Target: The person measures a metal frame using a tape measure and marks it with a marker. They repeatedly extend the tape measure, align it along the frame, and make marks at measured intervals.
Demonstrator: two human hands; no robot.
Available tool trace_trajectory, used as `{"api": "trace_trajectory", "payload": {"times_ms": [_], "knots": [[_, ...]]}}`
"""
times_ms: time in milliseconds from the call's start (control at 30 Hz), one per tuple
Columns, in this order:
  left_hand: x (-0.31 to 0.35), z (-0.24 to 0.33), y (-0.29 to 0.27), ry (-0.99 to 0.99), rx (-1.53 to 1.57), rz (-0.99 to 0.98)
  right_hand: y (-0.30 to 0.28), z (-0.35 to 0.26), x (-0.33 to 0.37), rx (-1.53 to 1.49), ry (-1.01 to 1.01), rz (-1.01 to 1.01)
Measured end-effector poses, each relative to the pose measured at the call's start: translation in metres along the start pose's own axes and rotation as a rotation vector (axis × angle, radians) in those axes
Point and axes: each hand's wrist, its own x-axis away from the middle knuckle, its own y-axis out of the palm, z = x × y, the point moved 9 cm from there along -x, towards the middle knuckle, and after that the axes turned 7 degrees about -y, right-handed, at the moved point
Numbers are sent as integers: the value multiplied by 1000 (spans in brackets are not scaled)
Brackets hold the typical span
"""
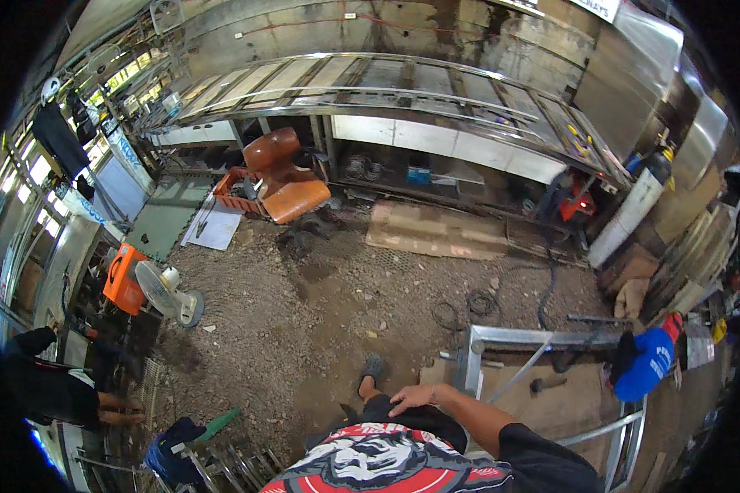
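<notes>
Printed shirt (370, 460) front and centre, closest of all, and just above it the right hand (413, 399) hovers by the dark shorts (446, 426), fingers loosely spread, gripping nothing; the left hand is out of view, so no telling what it does. Over to the right, apart from that hand, sits the metal frame (543, 335), low over brown sheeting (580, 411), perhaps laid to shield it from the gravel floor (247, 304). A hammer-like tool (548, 383) lies within the frame's outline, probably left there for easy reach. Look right: a co-worker in blue (648, 364) bends at the frame's side. Beyond, long rails rest across the bench (444, 141), likely because its length supports them, and a gas cylinder (631, 215) stands at its end, seemingly clear of the walkway.
</notes>
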Motion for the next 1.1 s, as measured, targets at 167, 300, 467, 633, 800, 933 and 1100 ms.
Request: {"api": "trace_trajectory", "payload": {"times_ms": [167, 300, 467, 633, 800, 933, 1100], "knots": [[-36, 129, -32, 54, 151, 73, -122, -54, -30, -113, 60, -226], [-71, 217, -68, 79, 174, 92, -200, -57, -33, -180, 82, -185], [-132, 306, -97, 55, 178, 43, -296, -27, -2, -341, 127, 2], [-200, 388, -130, 105, 165, -113, -367, 37, 19, -564, 235, 8], [-272, 546, -174, 300, -180, -236, -432, 3, 59, -728, 138, 294], [-346, 682, -151, 370, -503, -429, -423, 23, 62, -953, 41, 272], [-404, 798, -64, 408, -635, -826, -428, -17, 56, 223, -648, 445]]}}
